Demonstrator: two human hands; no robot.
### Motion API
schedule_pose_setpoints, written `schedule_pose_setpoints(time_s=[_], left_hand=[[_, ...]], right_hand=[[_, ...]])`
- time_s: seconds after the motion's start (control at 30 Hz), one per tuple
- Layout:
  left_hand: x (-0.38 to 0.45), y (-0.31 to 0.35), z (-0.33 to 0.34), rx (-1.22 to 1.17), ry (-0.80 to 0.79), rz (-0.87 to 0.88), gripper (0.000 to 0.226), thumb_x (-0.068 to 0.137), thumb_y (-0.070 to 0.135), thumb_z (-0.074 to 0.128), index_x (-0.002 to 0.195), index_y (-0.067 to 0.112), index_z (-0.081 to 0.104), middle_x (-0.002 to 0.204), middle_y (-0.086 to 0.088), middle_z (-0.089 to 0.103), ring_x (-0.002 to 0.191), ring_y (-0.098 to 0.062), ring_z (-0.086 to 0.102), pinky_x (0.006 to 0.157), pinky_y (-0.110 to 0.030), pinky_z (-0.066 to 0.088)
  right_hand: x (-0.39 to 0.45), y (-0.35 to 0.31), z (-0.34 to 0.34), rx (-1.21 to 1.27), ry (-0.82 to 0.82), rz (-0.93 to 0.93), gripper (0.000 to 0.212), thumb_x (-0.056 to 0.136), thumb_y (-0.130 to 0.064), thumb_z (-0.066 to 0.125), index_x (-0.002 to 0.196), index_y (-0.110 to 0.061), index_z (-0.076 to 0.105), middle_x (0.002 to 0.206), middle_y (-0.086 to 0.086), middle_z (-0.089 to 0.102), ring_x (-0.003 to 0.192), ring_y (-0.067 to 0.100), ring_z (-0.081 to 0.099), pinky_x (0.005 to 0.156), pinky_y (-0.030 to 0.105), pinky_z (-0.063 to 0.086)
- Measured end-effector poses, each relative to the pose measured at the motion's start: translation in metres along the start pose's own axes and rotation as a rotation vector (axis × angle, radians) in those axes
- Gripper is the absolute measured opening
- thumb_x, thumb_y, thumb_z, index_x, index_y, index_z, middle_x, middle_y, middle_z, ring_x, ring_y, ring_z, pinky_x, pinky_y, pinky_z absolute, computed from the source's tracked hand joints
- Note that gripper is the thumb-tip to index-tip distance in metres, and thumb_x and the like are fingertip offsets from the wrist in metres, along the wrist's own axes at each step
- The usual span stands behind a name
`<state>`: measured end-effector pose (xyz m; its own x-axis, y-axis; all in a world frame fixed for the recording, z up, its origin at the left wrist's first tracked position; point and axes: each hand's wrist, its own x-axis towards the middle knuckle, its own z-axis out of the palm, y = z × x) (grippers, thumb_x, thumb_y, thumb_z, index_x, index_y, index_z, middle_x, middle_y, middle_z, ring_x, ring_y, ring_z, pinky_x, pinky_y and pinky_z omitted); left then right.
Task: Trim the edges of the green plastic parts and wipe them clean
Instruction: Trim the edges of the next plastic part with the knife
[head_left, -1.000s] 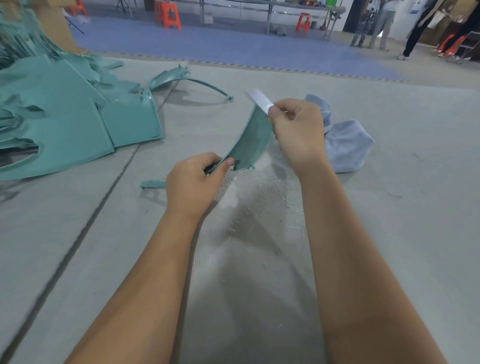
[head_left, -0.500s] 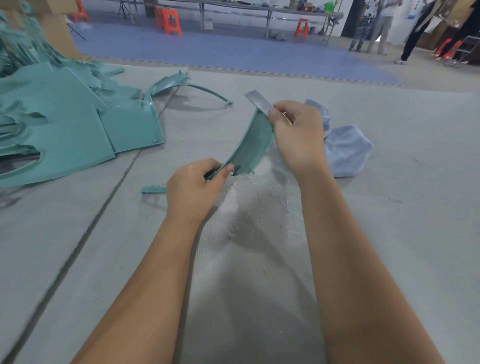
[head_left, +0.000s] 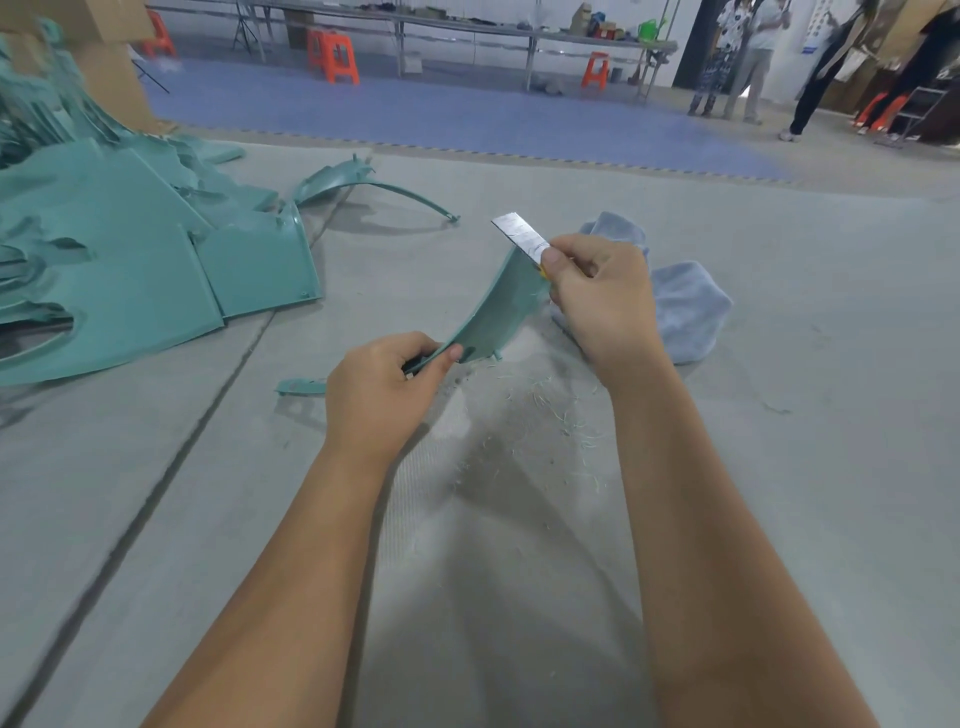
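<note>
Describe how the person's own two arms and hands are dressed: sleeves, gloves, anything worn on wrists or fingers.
Both forearms are bare as far as the picture's lower edge shows; no sleeve is visible. The left hand and right hand wear no gloves. No watch, band or ring shows on either wrist or the visible fingers.

Since 1 s ago: right hand (head_left: 602, 296) w/ blade (head_left: 519, 236) sits a bit higher on the far end of the green part (head_left: 498, 312); blade now reads dull grey, not the bright white glare seen first. Blade tip points more up-left. Left hand (head_left: 382, 392) shifts only slightly, thumb a bit further along the part's near edge. Part tilts slightly steeper.
</note>
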<state>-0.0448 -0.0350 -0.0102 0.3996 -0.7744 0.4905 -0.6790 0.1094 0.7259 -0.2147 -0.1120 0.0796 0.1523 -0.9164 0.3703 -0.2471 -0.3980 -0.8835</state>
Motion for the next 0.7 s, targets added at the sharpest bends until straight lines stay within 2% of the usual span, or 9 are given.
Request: schedule_pose_setpoints(time_s=[0.13,0.27,0.37,0.5,0.6,0.7], left_hand=[[0.0,0.001,0.0,0.027,0.015,0.005,0.03,0.084,0.055,0.056,0.065,0.031,0.061,0.052,0.01,0.052,0.051,-0.009,0.046,0.049,-0.027,0.032],[0.001,0.002,-0.001,0.031,0.02,-0.013,0.029,0.084,0.055,0.055,0.063,0.035,0.057,0.055,0.012,0.054,0.054,-0.008,0.048,0.049,-0.027,0.031],[0.001,0.001,-0.001,0.031,0.018,-0.012,0.029,0.084,0.055,0.056,0.066,0.033,0.06,0.055,0.01,0.055,0.055,-0.01,0.048,0.05,-0.028,0.033],[0.001,0.001,-0.001,0.03,0.012,0.006,0.032,0.084,0.055,0.056,0.071,0.027,0.065,0.055,0.008,0.055,0.054,-0.012,0.048,0.05,-0.029,0.034],[0.001,0.001,-0.001,0.031,0.017,0.003,0.034,0.084,0.055,0.056,0.073,0.025,0.067,0.055,0.007,0.055,0.054,-0.012,0.049,0.05,-0.028,0.033],[0.001,0.002,-0.001,0.033,0.018,-0.006,0.033,0.084,0.055,0.056,0.073,0.025,0.067,0.056,0.008,0.056,0.054,-0.009,0.048,0.049,-0.027,0.032]], right_hand=[[-0.001,0.002,-0.002,-0.077,-0.108,-0.003,0.021,0.093,-0.013,0.056,0.077,-0.015,0.069,0.044,-0.016,0.039,0.049,0.006,0.033,0.053,0.024,0.028],[-0.015,0.012,0.012,-0.024,-0.138,-0.002,0.019,0.092,-0.007,0.055,0.078,-0.001,0.066,0.045,-0.013,0.033,0.051,0.01,0.029,0.054,0.027,0.024],[-0.021,0.013,0.02,0.011,-0.132,0.004,0.023,0.093,-0.007,0.055,0.072,-0.01,0.064,0.045,-0.013,0.035,0.051,0.009,0.03,0.055,0.027,0.025],[-0.019,0.003,0.022,0.12,-0.032,0.012,0.022,0.096,-0.009,0.053,0.077,-0.011,0.064,0.052,-0.007,0.041,0.052,0.011,0.036,0.054,0.024,0.031],[-0.012,-0.003,0.017,0.198,0.094,0.027,0.02,0.098,-0.009,0.051,0.082,-0.013,0.062,0.056,-0.004,0.046,0.044,0.0,0.037,0.049,0.011,0.032],[-0.004,-0.005,0.013,0.171,0.117,0.037,0.022,0.098,-0.012,0.051,0.08,-0.018,0.063,0.057,-0.004,0.049,0.041,0.0,0.039,0.048,0.013,0.033]])
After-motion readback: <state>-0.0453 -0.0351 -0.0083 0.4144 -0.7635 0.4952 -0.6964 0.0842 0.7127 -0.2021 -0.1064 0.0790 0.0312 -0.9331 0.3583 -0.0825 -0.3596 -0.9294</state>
